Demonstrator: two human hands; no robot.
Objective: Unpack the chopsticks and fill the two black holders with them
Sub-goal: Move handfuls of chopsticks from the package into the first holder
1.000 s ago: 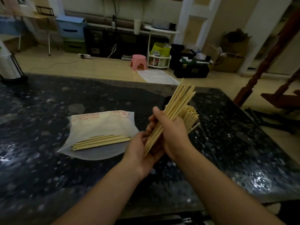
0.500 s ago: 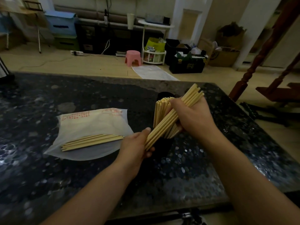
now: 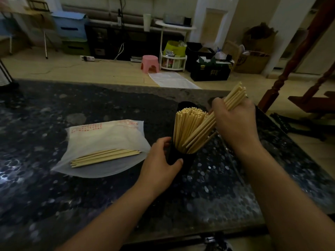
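mostly hidden: far black holder (image 3: 184, 105) behind chopsticks (image 3: 188, 131)

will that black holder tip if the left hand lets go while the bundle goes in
Probably. The black holder looks tall and narrow, crammed with upright chopsticks, so likely top-heavy. The right hand feeds its bundle in aslant, pushing sideways; the left hand gripping the wall likely steadies it.

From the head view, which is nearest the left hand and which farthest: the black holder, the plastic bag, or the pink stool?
1. Black holder: the left hand grips it.
2. Plastic bag: on the table, just left.
3. Pink stool: on the floor beyond the table.
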